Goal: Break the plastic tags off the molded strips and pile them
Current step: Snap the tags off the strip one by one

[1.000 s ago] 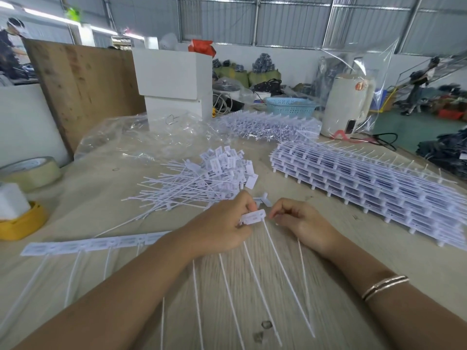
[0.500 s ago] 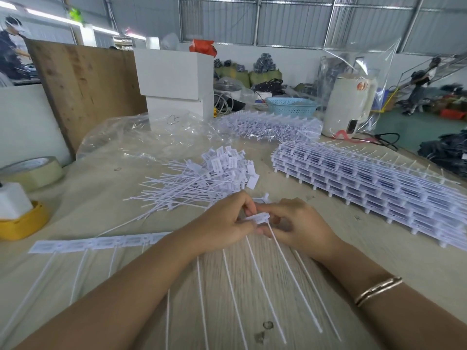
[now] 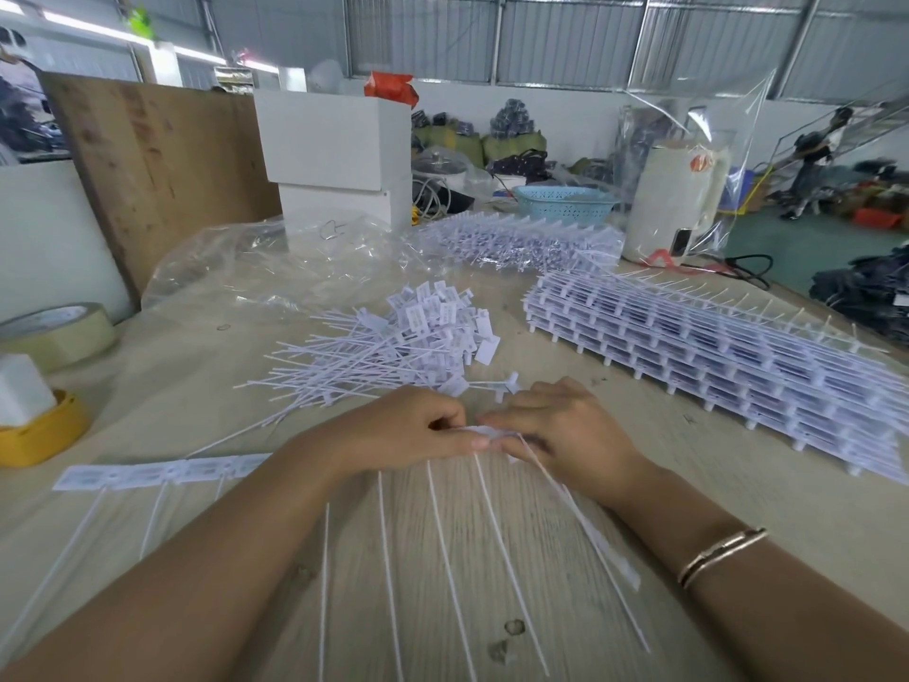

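I pinch the molded strip [image 3: 484, 432] between left hand [image 3: 408, 430] and right hand [image 3: 565, 430], close together at one joint so a tag can snap, its tails trailing toward me across the tabletop [image 3: 738, 484], the pile of loose tags [image 3: 393, 347] just beyond.

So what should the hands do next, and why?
Probably snap the end tag off. Both the left hand and right hand pinch it where it joins the strip, and its tail splays away from the others. Then it could go on the pile just beyond.
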